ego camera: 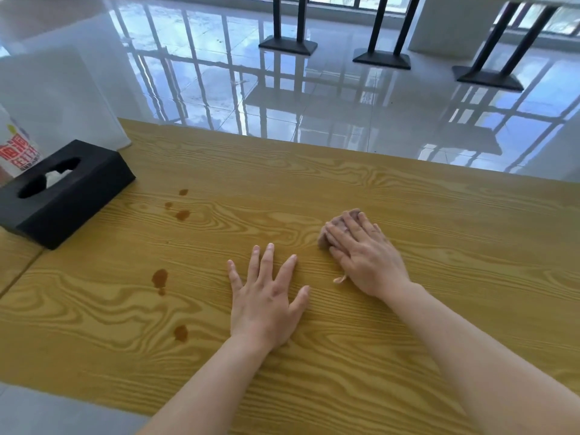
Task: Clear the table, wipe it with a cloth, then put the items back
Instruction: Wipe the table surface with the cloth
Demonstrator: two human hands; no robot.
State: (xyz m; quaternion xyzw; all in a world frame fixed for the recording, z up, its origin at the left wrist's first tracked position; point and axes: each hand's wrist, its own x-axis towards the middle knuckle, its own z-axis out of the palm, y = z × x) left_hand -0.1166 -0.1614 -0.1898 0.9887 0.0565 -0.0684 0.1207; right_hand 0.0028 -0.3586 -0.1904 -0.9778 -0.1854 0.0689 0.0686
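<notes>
A yellow wood-grain table [439, 215] fills the view. My right hand [365, 255] presses flat on a small grey-pink cloth [329, 235] at the table's middle right; most of the cloth is hidden under the palm. My left hand [266, 296] rests flat on the tabletop beside it, fingers spread, holding nothing. Several brown liquid stains lie to the left: one group [182, 213] near the tissue box, one [159, 277] further forward and one [181, 332] close to my left forearm. A black tissue box [62, 189] stands at the table's far left.
A white container with red print [15, 146] stands behind the tissue box at the left edge. Beyond the table's far edge lies a glossy tiled floor with black table bases [288, 45]. A seam [18, 271] splits the tabletop at the left.
</notes>
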